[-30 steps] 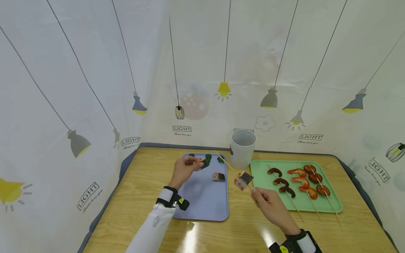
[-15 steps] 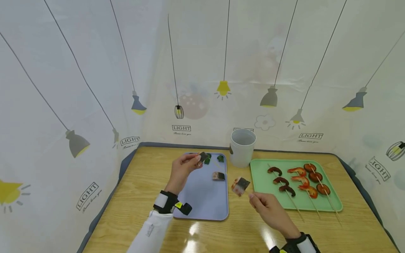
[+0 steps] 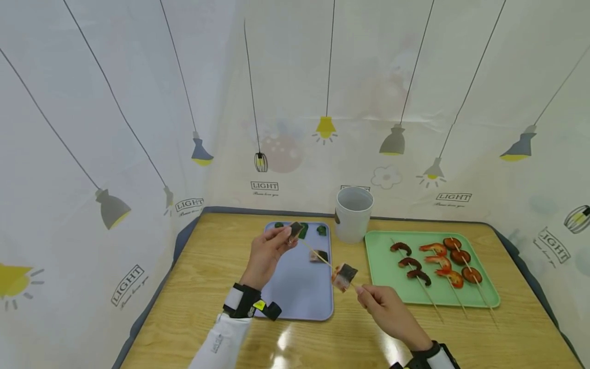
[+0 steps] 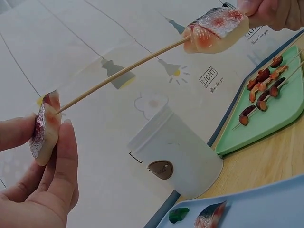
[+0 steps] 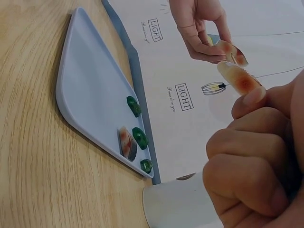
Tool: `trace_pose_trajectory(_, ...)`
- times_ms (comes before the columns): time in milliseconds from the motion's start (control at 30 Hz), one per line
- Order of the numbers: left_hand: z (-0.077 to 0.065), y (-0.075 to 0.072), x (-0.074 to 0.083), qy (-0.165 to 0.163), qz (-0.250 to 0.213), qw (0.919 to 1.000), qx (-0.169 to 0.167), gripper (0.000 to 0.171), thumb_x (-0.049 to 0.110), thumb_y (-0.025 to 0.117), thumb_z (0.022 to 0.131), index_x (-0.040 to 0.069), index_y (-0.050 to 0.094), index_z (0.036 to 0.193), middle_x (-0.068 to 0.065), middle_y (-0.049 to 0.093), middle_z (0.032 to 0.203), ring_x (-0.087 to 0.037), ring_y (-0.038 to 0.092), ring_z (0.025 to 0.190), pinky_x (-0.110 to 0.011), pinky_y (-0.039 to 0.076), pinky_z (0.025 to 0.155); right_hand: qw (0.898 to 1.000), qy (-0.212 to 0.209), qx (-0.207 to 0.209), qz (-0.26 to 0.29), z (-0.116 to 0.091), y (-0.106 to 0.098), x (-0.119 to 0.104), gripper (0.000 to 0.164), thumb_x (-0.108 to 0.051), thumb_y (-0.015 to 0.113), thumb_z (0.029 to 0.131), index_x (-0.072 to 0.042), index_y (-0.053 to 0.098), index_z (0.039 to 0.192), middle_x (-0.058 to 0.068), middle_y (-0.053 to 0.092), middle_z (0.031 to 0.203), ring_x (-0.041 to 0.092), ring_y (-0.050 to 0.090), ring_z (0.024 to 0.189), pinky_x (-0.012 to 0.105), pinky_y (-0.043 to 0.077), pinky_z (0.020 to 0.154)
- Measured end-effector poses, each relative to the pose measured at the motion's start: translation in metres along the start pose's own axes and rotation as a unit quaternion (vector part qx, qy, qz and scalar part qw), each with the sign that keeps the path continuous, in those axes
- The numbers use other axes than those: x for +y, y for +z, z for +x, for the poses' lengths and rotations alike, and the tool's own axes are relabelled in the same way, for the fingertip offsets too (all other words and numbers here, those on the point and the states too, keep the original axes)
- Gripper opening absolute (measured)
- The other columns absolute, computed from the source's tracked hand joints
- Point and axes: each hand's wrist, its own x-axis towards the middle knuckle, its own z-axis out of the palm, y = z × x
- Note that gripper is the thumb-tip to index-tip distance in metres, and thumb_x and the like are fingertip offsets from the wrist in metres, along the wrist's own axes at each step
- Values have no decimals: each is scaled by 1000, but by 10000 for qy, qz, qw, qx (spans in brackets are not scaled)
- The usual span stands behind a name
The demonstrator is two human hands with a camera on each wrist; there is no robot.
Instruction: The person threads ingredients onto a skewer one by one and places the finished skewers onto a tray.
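Left fingers point(image 4: 67, 156) aloft, fish piece point(image 4: 47, 129) between

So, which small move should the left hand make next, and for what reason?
Probably the left hand should push the pinched fish piece further onto the skewer: in the left wrist view, the tip appears to meet its pale face, and the right hand grips the skewer behind the threaded piece.

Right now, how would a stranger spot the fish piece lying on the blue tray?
The blue tray lies left of the white cup. Near its right edge, the fish piece is part dark, part pale; the nearby lumps are green.
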Motion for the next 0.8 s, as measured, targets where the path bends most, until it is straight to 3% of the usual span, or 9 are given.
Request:
trace_pose_trajectory(133, -4, 2, -2, 68, -46, 9999, -63, 10, 4, 69, 97, 1, 72, 106, -9, 72, 108, -17, 74, 87, -32, 63, 90, 10000, -45, 16, -60, 0, 1, 0, 51, -37, 47, 110, -6, 47, 69, -6, 28, 58, 3, 22, 49, 23, 26, 51)
trace_pose_trajectory(400, -15, 10, -5, 500, 202, 9978, -385, 16, 1, 72, 94, 1, 69, 109, -2, 78, 100, -13, 74, 81, -32, 63, 89, 9998, -60, 108, -133, 2, 5, -4, 50, -36, 47, 110, -8, 48, 68, -7, 29, 56, 3, 22, 47, 22, 26, 50)
trace_pose_trajectory(633, -29, 22, -13, 359, 687, 9963, -384, 26, 4, 74, 92, -3, 66, 116, 1, 75, 98, -12, 73, 87, -30, 62, 88, 9995, -235, 178, -89, 5, 9, -8, 50, -35, 47, 110, -9, 47, 68, -6, 29, 56, 4, 21, 47, 23, 25, 50)
trace_pose_trajectory(800, -34, 27, -22, 183, 766, 9955, -526, 26, 5, 76, 91, -1, 66, 114, 1, 74, 95, -11, 73, 86, -30, 63, 86, 9996, -186, 207, -39, 7, 11, -12, 50, -36, 48, 110, -8, 46, 68, -6, 29, 56, 4, 21, 47, 23, 25, 51)
